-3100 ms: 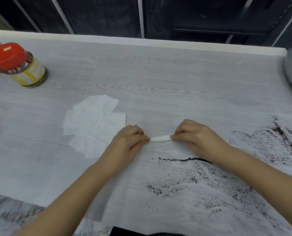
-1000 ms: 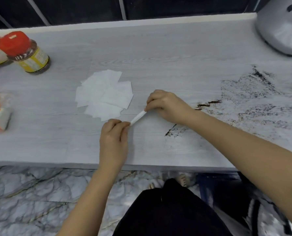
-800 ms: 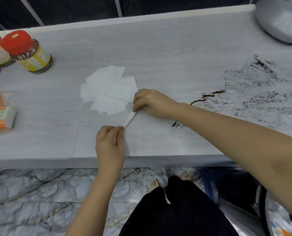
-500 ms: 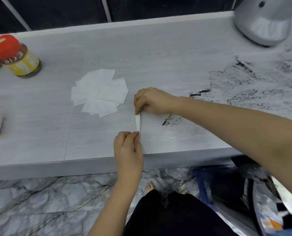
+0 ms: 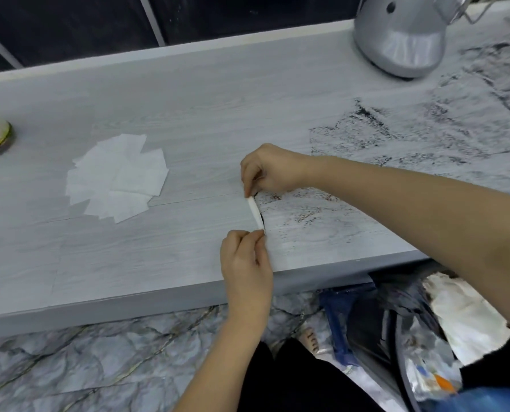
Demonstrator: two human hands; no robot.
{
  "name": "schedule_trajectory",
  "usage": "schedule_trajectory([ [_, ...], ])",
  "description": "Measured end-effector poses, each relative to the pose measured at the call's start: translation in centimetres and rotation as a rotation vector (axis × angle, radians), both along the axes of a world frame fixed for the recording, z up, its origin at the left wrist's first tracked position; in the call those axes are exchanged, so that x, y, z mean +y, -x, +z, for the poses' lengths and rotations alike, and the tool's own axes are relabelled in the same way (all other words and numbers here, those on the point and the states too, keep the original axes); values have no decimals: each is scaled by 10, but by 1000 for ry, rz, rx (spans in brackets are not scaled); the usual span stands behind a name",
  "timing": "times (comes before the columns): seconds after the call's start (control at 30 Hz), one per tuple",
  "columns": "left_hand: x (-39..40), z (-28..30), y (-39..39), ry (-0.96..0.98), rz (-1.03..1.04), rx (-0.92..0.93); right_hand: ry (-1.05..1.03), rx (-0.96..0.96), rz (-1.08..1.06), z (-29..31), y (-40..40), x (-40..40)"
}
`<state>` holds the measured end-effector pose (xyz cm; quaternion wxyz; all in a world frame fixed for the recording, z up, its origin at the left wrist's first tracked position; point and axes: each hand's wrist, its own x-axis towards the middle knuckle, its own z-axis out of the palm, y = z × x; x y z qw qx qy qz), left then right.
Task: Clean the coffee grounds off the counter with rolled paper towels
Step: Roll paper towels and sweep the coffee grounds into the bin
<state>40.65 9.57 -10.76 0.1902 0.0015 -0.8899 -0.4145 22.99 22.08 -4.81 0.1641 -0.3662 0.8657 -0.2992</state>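
Head view: rolled paper towel (image 5: 255,212) pinched between left hand (image 5: 244,263) and right hand (image 5: 270,171) grips.

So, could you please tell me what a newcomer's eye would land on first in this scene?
Probably the dark coffee grounds smeared across the right side of the pale counter. Next, at the centre, the left hand and right hand each pinch an end of a thin rolled paper towel, set at the edge of the grounds. Left of them lies a fan of flat white paper towels.
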Motion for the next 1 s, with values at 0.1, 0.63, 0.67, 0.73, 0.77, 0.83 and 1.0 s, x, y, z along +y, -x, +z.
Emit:
schedule_trajectory([
  [0.1, 21, -1, 3, -18, -9, 6, 12, -6, -25, 0, 1, 24],
  [0.63, 128, 10, 9, -22, -157, -22, 5, 64, -173, -2, -16, 149],
  [0.67, 135, 11, 10, -18, -175, -21, 8, 66, -194, -2, -18, 159],
  [0.73, 146, 12, 12, -1, -215, -15, 14, 86, -232, -4, -23, 176],
  [0.77, 149, 12, 13, 12, -235, -13, 16, 95, -252, -4, -25, 184],
  [0.83, 151, 12, 16, 33, -269, -2, 20, 96, -287, -5, -28, 194],
  [1.0, 126, 18, 33, 36, -257, -2, 16, 76, -330, -1, -29, 194],
])
